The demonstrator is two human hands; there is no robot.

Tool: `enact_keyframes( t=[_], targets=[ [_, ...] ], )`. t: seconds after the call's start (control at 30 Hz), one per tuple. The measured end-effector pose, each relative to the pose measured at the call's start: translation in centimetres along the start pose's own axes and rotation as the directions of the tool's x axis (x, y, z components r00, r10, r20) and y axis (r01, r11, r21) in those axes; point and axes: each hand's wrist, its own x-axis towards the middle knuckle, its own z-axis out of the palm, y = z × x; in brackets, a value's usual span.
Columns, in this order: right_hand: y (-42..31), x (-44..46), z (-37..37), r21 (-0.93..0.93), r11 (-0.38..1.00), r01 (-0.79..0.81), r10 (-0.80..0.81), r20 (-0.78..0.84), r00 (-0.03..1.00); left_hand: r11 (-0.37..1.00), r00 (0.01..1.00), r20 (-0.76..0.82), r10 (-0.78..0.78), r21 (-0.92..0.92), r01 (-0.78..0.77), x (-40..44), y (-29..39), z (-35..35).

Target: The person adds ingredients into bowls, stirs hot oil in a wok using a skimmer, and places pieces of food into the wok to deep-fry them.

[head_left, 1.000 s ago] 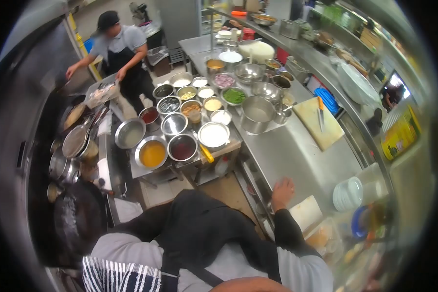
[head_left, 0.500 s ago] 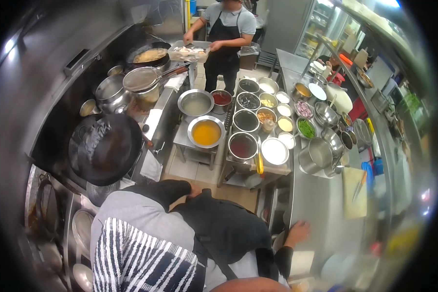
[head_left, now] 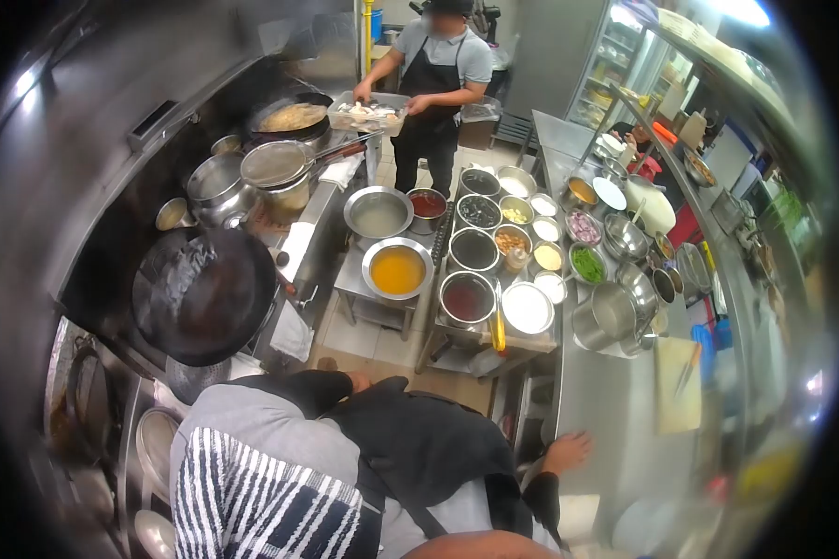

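Observation:
My right hand (head_left: 569,452) rests on the edge of the steel counter (head_left: 606,391), its fingers spread and nothing in it. Up the counter from it lies a pale cutting board (head_left: 676,396) with a knife (head_left: 688,369) on top. Only part of my left hand (head_left: 359,380) shows, at the end of a black sleeve in front of my apron (head_left: 429,429); its fingers are mostly hidden. To its left sits a large dark wok (head_left: 200,298) on the stove. A striped towel (head_left: 270,494) hangs over my left shoulder.
Ahead stand bowls of orange liquid (head_left: 397,272) and cloudy liquid (head_left: 378,216). Several sauce and ingredient pots surround a white bowl (head_left: 529,308). A co-worker (head_left: 429,74) holds a plastic tub (head_left: 343,119) of pale food pieces near another wok (head_left: 294,114). A strainer (head_left: 275,163) lies across a pot.
The view has tilted slightly, so the scene sits a little lower. The co-worker's hand has shifted at the tub. My right hand stays on the counter.

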Motion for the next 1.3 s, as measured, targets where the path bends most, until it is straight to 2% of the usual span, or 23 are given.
enact_keyframes(
  t=[0.1, 0.17, 0.2, 0.23, 0.27, 0.3, 0.33, 0.37, 0.4, 0.43, 0.47, 0.5, 0.53, 0.57, 0.63, 0.73, 0.87, 0.93, 1.1, 1.3],
  targets=[
    [-0.3, 0.1, 0.0, 0.103, 0.995, 0.008, -0.008, 0.006, 1.000, 0.999, 1.000, -0.022, -0.018, 0.045, 0.019, -1.3, 1.0, -0.6],
    [-1.0, 0.0, -2.1, 0.031, 0.997, -0.072, 0.068, 0.113, 0.991, 0.986, 0.924, -0.377, -0.066, 0.116, 0.117, -4.3, 6.3, -2.9],
    [-1.1, 0.2, -2.1, 0.031, 0.997, -0.071, 0.067, 0.112, 0.992, 0.999, 0.793, -0.607, 0.039, 0.054, -0.008, -3.3, 8.1, -4.5],
    [-1.1, 0.2, -2.1, 0.033, 0.997, -0.072, 0.068, 0.098, 0.993, 0.989, 0.596, -0.796, 0.108, 0.026, -0.144, -1.8, 10.1, -6.2],
    [-0.9, -0.2, -2.0, 0.032, 0.997, -0.074, 0.071, 0.091, 0.993, 0.900, 0.524, -0.837, 0.156, -0.099, -0.426, -4.0, 16.1, -10.0],
    [-0.4, -0.3, -1.4, 0.021, 0.997, -0.073, 0.071, 0.104, 0.992, 0.881, 0.432, -0.870, 0.237, 0.004, -0.473, -6.4, 21.7, -13.7],
    [0.4, 0.1, -0.1, -0.045, 0.998, 0.046, -0.041, 0.112, 0.993, 0.781, 0.401, -0.879, 0.258, -0.055, -0.622, -10.8, 28.6, -16.8],
    [0.8, 0.0, 1.0, -0.106, 0.981, 0.160, -0.146, 0.127, 0.981, 0.719, 0.378, -0.856, 0.352, -0.011, -0.694, -13.2, 32.5, -19.2],
    [1.0, -0.2, 2.1, -0.082, 0.989, 0.123, -0.117, 0.074, 0.990, 0.524, 0.385, -0.804, 0.453, -0.109, -0.845, -16.4, 36.5, -20.8],
    [1.1, -0.1, 2.9, -0.066, 0.995, 0.072, -0.071, 0.014, 0.997, 0.321, 0.403, -0.751, 0.523, -0.264, -0.910, -20.4, 40.6, -21.5],
    [1.2, 0.0, 4.1, -0.070, 0.995, 0.066, -0.064, 0.028, 0.998, 0.229, 0.385, -0.714, 0.585, -0.310, -0.923, -24.8, 43.8, -21.7],
    [1.7, 0.3, 4.6, -0.077, 0.996, 0.053, -0.050, 0.043, 0.998, 0.159, 0.191, -0.630, 0.753, -0.108, -0.981, -27.6, 45.3, -22.0],
    [0.7, 0.8, 2.0, -0.053, 0.999, -0.005, 0.013, 0.141, 0.990, -0.054, -0.012, -0.491, 0.871, -0.072, -0.996, -30.0, 47.3, -22.1],
    [-0.4, 0.7, -0.5, -0.029, 0.997, -0.066, 0.071, 0.237, 0.969, -0.081, -0.017, -0.465, 0.885, -0.118, -0.990, -31.8, 49.9, -21.3],
    [-0.6, 0.3, 0.1, -0.031, 0.994, -0.101, 0.103, 0.072, 0.992, -0.220, -0.162, -0.353, 0.921, -0.131, -0.967, -33.2, 52.3, -20.3],
    [-0.5, 0.2, 0.4, 0.035, 0.992, -0.117, 0.116, 0.049, 0.992, -0.403, -0.356, -0.266, 0.896, -0.151, -0.903, -33.3, 53.5, -19.8],
    [0.1, 0.2, 1.7, 0.040, 0.992, -0.122, 0.121, 0.023, 0.992, -0.563, -0.528, -0.218, 0.821, -0.146, -0.814, -32.5, 53.7, -19.4],
    [0.1, 0.1, 2.0, 0.060, 0.993, -0.102, 0.103, -0.012, 0.995, -0.600, -0.565, -0.225, 0.794, -0.146, -0.786, -32.3, 53.8, -19.2],
    [-0.2, 0.3, 1.4, 0.051, 0.990, -0.128, 0.129, -0.019, 0.991, -0.534, -0.491, -0.219, 0.843, -0.242, -0.810, -32.7, 53.7, -19.5],
    [-0.4, 0.1, 1.2, 0.050, 0.994, -0.093, 0.092, 0.018, 0.996, -0.617, -0.549, -0.333, 0.767, -0.144, -0.774, -32.8, 53.4, -19.1]
  ],
)
